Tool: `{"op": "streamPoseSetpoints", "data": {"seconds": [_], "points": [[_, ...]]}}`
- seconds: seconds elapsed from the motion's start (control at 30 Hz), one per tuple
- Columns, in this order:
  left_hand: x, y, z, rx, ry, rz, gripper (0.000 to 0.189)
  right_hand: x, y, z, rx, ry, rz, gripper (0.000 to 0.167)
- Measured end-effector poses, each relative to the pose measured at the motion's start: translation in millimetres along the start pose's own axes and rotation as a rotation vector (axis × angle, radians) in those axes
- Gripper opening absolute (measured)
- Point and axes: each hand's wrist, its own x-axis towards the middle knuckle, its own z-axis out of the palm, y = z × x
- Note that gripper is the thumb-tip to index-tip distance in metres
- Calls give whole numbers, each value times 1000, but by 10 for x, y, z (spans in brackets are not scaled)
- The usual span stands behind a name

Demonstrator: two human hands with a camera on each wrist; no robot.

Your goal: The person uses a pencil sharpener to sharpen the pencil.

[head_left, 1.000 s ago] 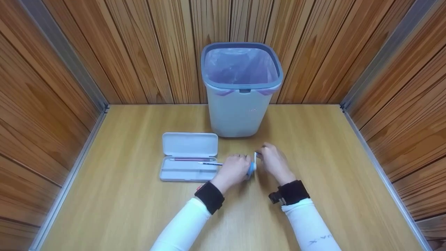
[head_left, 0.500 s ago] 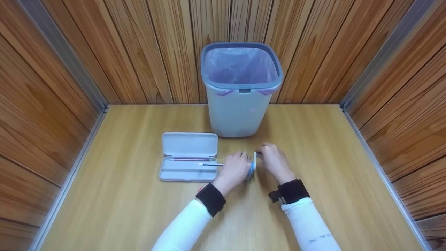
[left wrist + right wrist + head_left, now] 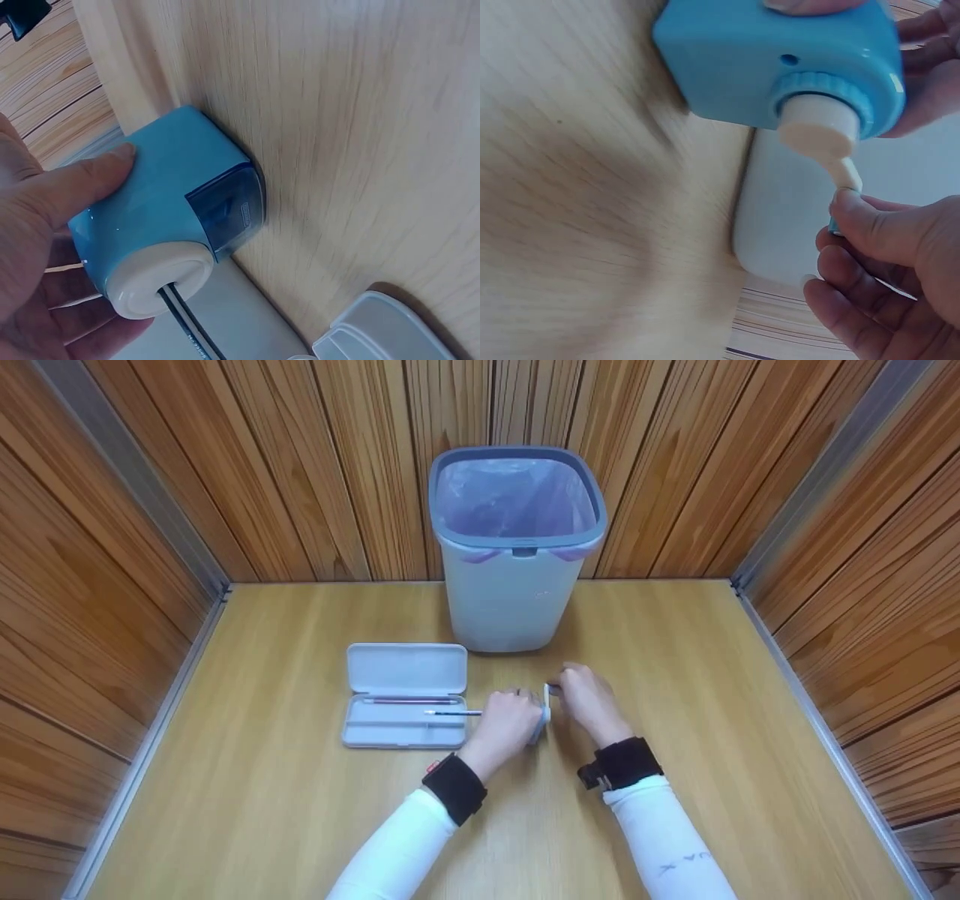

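Note:
My left hand [image 3: 504, 727] grips a blue desktop pencil sharpener [image 3: 161, 195], its thumb lying across the top. A dark striped pencil [image 3: 187, 322] goes into the hole in the sharpener's round white front. In the head view, the pencil's other end reaches over the pencil case [image 3: 409, 669]. On the sharpener's far side, my right hand [image 3: 590, 703] pinches the end of the white crank handle [image 3: 845, 171] between thumb and fingers. A dark clear shavings drawer [image 3: 229, 214] shows low on the sharpener's side. The pencil's tip is hidden inside.
The grey-white pencil case lies with its lid up, left of the hands, with a purplish pencil [image 3: 409, 701] in its upper compartment. Behind stands a tall waste bin [image 3: 510, 607] with a bag liner. Wood-panelled walls [image 3: 127, 510] border the table [image 3: 285, 810].
The head view has shifted slightly. Both hands keep their hold on the sharpener and its crank, with hardly any visible movement.

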Motion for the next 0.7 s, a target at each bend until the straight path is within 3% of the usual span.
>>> {"op": "streamPoseSetpoints", "data": {"seconds": [0.23, 0.33, 0.53, 0.7], "points": [[0, 1, 15, -82, -35, 18, 13, 5, 56, 131, 16, -82, 76, 16], [-7, -3, 14, -100, -20, 19, 14, 0, 81, 184, -3, -110, 86, 20], [5, -24, 21, -55, 35, 19, 15, -4, 110, 248, 18, -155, 86, 25], [13, -42, 14, -58, 4, 17, 16, -26, 113, 286, 38, -211, 112, 28]]}}
